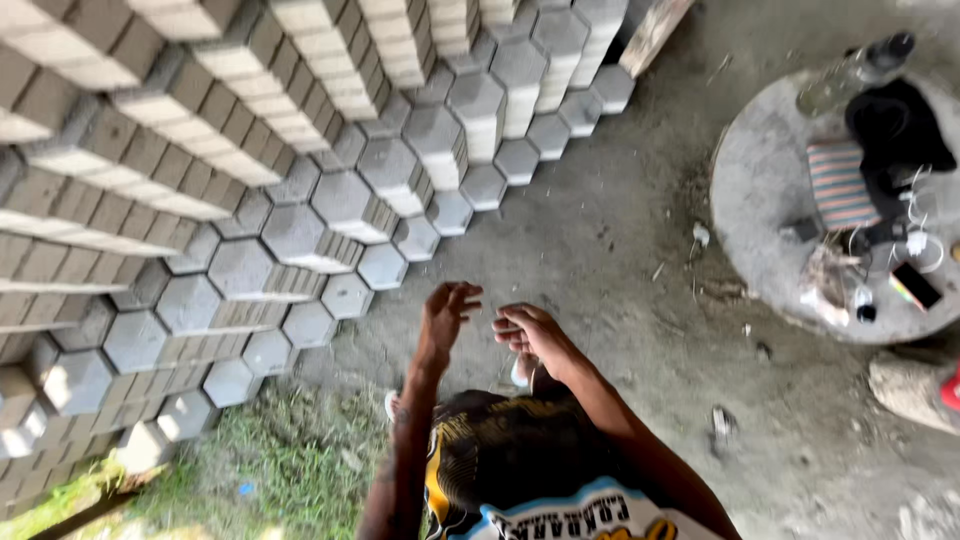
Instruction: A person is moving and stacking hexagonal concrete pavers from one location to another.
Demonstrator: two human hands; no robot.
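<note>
shirt: dark shirt with yellow pattern at bottom edge, nearest to camera.
left hand: left hand raised in front of body, fingers loosely curled, a bit spread, holding nothing, touching nothing.
right hand: right hand just beside left, apart from it, fingers bent together toward left hand; cannot tell if pinching anything, too blurred.
feet: pale sandal tip shows under right hand, on concrete.
ground: cracked grey concrete floor under hands; grass patch at lower left.
blocks: nearest thing to hands is stacked grey hexagonal paving blocks, rows stepping up to the left and top, low front row just beyond left hand, well apart from fingers.
far right: round concrete slab holding striped cloth, black cloth, clear bottle, phone, white cables.
far top: wooden plank leaning at end of block stack.
</note>
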